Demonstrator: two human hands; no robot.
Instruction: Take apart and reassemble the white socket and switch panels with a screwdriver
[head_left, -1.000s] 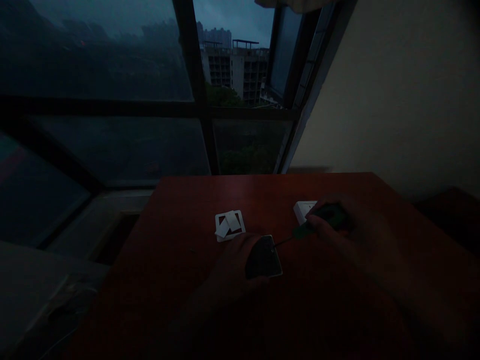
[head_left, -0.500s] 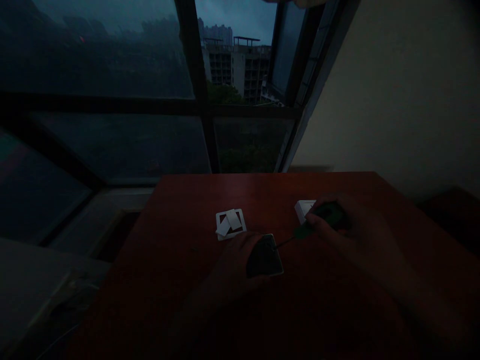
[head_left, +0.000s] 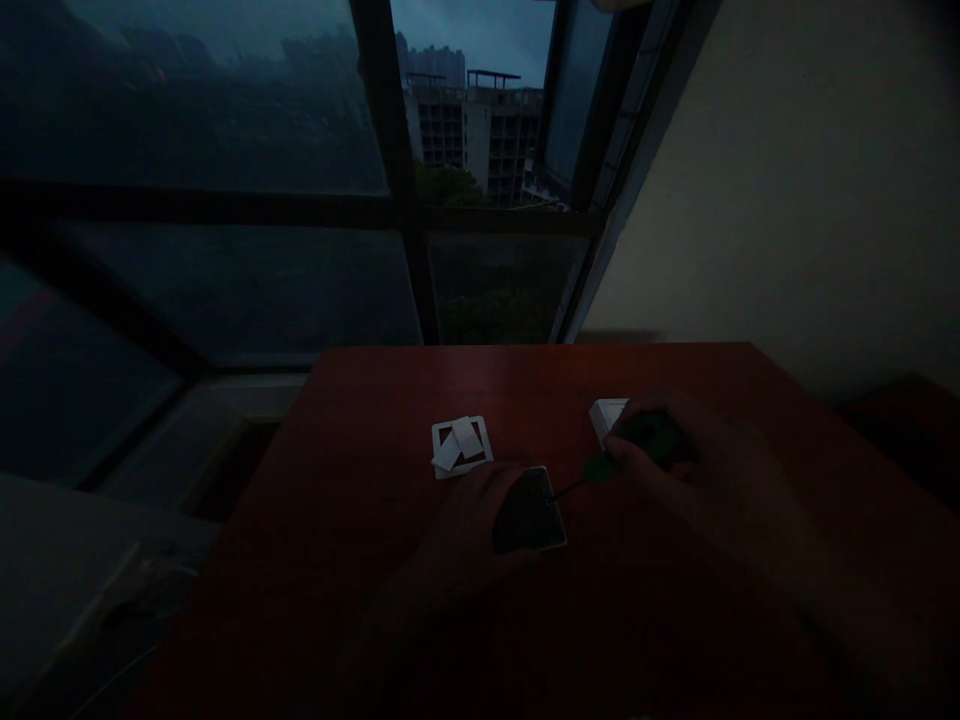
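Observation:
The room is very dark. My left hand point(head_left: 465, 520) grips a dark square switch module point(head_left: 529, 512) and holds it on the red-brown table point(head_left: 360, 560). My right hand point(head_left: 697, 465) is closed round the green handle of a screwdriver point(head_left: 637, 445), whose thin shaft points left and down to the module's right edge. Just beyond the module lies a white switch frame point(head_left: 460, 446) with two loose white rocker pieces on it. A second white switch part point(head_left: 604, 416) lies behind my right hand, partly hidden by it.
A large window with dark frames point(head_left: 397, 200) stands behind the table and shows buildings outside at dusk. A pale wall point(head_left: 787, 180) rises at the right. A grey sill or ledge point(head_left: 187, 440) runs to the left of the table.
My right hand and the screwdriver have shifted slightly left toward the module. The left hand and the white parts stay where they were.

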